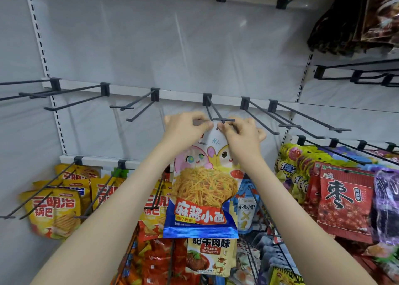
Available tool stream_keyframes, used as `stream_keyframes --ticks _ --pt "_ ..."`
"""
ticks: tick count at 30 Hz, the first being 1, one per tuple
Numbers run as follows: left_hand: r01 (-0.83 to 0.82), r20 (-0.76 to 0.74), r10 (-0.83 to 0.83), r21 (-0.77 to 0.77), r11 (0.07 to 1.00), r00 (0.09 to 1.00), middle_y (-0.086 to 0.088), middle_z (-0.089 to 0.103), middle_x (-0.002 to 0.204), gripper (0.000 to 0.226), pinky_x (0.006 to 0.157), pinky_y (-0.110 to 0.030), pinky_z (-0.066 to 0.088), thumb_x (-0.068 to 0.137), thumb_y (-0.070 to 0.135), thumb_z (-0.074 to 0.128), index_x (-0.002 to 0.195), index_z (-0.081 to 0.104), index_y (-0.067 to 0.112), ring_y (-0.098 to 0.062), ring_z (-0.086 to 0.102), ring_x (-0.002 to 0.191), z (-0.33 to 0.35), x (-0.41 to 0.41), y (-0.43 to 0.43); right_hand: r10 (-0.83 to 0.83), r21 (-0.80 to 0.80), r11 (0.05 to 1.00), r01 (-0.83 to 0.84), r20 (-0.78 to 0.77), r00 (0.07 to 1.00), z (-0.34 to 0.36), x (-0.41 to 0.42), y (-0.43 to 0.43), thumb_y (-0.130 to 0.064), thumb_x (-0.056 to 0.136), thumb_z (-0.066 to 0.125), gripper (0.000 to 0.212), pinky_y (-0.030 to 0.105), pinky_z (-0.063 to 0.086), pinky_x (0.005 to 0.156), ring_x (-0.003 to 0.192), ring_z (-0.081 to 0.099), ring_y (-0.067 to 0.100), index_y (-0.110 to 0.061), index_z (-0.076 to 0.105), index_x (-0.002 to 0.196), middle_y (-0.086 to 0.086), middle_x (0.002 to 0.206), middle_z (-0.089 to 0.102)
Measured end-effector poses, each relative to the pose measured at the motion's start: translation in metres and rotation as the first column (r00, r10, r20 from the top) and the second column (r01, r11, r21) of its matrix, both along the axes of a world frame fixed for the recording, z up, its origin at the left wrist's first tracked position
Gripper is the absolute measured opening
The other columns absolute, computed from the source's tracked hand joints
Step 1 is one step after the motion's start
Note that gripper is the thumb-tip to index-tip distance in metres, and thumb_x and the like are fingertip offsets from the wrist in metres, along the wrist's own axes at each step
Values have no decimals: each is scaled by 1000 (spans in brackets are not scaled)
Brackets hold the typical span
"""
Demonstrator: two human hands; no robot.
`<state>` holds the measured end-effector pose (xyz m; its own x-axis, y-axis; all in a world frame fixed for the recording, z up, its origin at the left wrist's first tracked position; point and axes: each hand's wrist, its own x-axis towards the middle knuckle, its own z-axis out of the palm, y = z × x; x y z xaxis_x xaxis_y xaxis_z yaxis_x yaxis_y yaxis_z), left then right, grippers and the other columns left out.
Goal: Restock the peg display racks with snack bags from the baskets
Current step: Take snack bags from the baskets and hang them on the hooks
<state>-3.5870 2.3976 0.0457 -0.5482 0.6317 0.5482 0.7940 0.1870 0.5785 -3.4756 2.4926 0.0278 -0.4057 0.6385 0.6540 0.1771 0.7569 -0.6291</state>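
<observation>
Both grips, left hand (185,127) and right hand (241,133), are pinching the top edge of the noodle snack bag (203,187), which is hanging beneath them. The peg (226,119) tip between them could be missing the hole and tearing the header.

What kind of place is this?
Probably a shop's snack aisle: peg hooks on a white panel, yellow bags and red bags hanging there, and the left hand and right hand holding a noodle bag up to one hook.

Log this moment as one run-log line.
step: hang noodle bag on peg hook | left hand: pinches bag top | right hand: pinches bag top | hole: beside hook tip
</observation>
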Motion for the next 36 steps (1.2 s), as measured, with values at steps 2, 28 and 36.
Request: stream_keyframes --ticks 2,28,36 --pt "72 126 -70 -15 997 990 11 59 59 23 80 -32 38 88 42 61 67 58 36 -8 50 81 2 -4 0 9 -22 1000 -9 1 1000 0 0 0 -30 93 57 23 46 26 101 82 23 -2 -13 68 82 -7 70 47" --pt "170 167 -165 -19 985 972 8 62 69 11 71 1 26 89 36 64 85 71 28 0 51 83 1 0 -7 280 -200 947 -253 125 952 3 12 8 -66 64 51 29 49 46 95 114 49 33 -52 66 84 2 99 61" --pt "84 -37 -86 -55 995 996 9 59 69 18 73 -28 13 95 40 54 85 68 33 19 28 86 2 0 -6 203 -39 979 -200 103 974 13 23 0 -27 89 65 6 48 33 104 98 43 1 -26 71 91 -19 77 43"
